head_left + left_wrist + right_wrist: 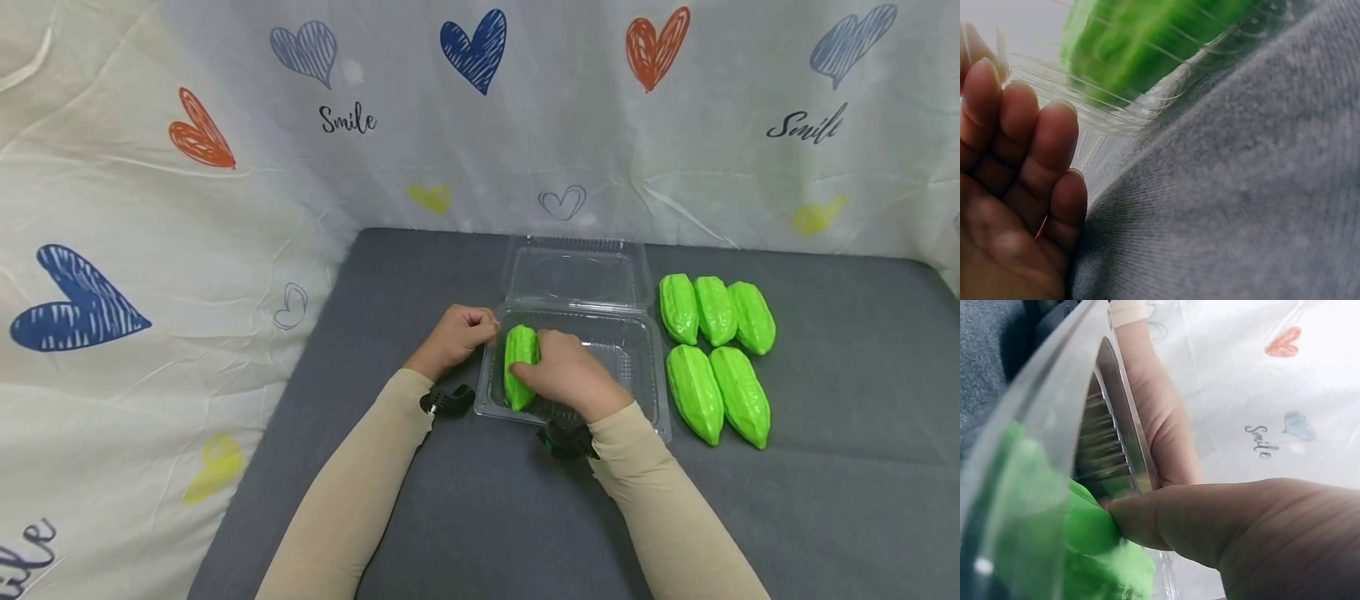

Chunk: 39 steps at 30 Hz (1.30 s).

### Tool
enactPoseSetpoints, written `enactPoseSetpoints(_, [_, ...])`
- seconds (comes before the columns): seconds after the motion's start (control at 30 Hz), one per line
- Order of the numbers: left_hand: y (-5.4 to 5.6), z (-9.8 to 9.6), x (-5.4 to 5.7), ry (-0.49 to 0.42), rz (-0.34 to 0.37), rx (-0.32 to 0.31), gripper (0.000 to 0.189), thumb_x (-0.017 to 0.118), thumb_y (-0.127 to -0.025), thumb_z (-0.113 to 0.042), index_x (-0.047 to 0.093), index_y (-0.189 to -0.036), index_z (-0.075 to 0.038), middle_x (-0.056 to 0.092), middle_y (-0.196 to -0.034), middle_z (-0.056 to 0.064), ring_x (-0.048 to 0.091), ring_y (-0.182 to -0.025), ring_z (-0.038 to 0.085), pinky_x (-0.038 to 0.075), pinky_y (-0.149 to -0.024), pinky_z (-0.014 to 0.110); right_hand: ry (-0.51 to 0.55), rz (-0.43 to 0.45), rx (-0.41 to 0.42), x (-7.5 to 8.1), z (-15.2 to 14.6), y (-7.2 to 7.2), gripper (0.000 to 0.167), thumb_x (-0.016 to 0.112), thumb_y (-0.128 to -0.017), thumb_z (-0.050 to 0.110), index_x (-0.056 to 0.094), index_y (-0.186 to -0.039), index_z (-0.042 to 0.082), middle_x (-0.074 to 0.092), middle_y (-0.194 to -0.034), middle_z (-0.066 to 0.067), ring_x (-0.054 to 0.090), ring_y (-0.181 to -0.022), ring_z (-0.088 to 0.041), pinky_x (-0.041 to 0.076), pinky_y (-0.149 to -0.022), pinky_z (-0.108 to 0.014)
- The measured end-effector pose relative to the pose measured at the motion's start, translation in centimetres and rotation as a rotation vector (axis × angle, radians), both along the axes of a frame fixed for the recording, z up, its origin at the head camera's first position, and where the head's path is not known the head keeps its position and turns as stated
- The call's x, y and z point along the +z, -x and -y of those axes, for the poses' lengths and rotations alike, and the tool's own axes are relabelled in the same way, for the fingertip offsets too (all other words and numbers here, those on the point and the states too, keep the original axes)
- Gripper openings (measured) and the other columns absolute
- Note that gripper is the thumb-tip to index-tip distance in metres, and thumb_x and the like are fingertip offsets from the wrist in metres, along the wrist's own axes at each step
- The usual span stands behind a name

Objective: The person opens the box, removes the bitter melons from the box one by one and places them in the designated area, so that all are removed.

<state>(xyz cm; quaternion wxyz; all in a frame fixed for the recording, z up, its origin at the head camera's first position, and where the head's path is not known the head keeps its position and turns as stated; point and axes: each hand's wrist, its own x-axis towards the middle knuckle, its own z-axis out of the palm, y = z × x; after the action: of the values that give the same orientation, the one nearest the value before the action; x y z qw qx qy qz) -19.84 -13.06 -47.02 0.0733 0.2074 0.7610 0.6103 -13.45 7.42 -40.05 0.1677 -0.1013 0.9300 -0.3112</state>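
Observation:
A clear plastic clamshell box (637, 367) lies on the table with its lid folded back. Inside it, at the left end, is a bright green ribbed fruit (517, 367), shaped like a star fruit. My right hand (570, 372) grips this fruit, thumb across its near part and fingers along its right side. In the right wrist view the thumb (1166, 515) presses on the green fruit (1094, 531). My left hand (459, 337) pinches the box's left rim, its fingers (1054, 134) curled beside the clear wall in the left wrist view.
Right of the box, several more green ribbed fruits (716, 310) lie in two rows on the dark grey tablecloth (847, 417). The raised lid (577, 271) reaches back toward a white curtain (480, 150) printed with hearts. Another stretch of curtain borders the table's left side.

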Motion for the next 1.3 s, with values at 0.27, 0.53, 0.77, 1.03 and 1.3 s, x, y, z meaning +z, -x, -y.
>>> enactPoseSetpoints(0.27, [-0.1,0.0,0.1,-0.018,0.001,-0.016,0.039,0.059,-0.096,0.004,0.058,-0.058,-0.004,0.060,-0.070,0.000,0.057,-0.070,0.018,0.049,-0.078,0.030,0.013,-0.014,0.000,0.4,-0.6,-0.1,0.022,0.070,-0.094,0.027,0.062,-0.090,0.007,0.059,-0.078,-0.006,0.056,-0.065,-0.020,0.047,-0.060,-0.033])
enactPoseSetpoints(0.53, [-0.2,0.1,0.0,-0.020,0.013,-0.003,0.037,0.059,-0.094,0.005,0.058,-0.058,-0.001,0.060,-0.070,-0.001,0.057,-0.071,0.018,0.050,-0.085,0.030,0.039,0.001,-0.019,1.0,-1.5,-0.3,0.026,0.068,-0.097,0.029,0.063,-0.100,0.004,0.062,-0.083,-0.008,0.058,-0.068,-0.022,0.048,-0.062,-0.035])
enactPoseSetpoints(0.77, [0.0,0.0,0.0,-0.028,-0.007,0.004,0.035,0.060,-0.093,0.005,0.057,-0.058,0.001,0.060,-0.069,-0.002,0.057,-0.070,0.017,0.050,-0.085,0.029,0.020,-0.020,-0.019,2.2,-2.6,-0.4,0.032,0.066,-0.097,0.033,0.063,-0.109,0.003,0.061,-0.085,-0.007,0.059,-0.072,-0.023,0.049,-0.067,-0.038])
enactPoseSetpoints(1.03, [-0.1,-0.1,0.1,-0.011,-0.014,0.001,0.036,0.060,-0.094,0.005,0.055,-0.058,0.002,0.061,-0.070,-0.001,0.057,-0.070,0.018,0.049,-0.081,0.030,-0.002,-0.051,-0.013,3.1,-3.7,-0.7,0.054,0.065,-0.098,0.035,0.059,-0.133,-0.006,0.068,-0.102,-0.016,0.063,-0.086,-0.027,0.052,-0.079,-0.045])
enactPoseSetpoints(1.3, [-0.2,-0.1,0.1,-0.035,-0.005,0.002,0.035,0.060,-0.094,0.008,0.054,-0.060,0.010,0.060,-0.070,-0.001,0.056,-0.069,0.017,0.048,-0.079,0.029,-0.021,-0.062,-0.019,3.9,-5.2,-1.4,0.066,0.064,-0.099,0.036,0.051,-0.145,-0.010,0.063,-0.088,-0.012,0.063,-0.088,-0.029,0.052,-0.087,-0.050])
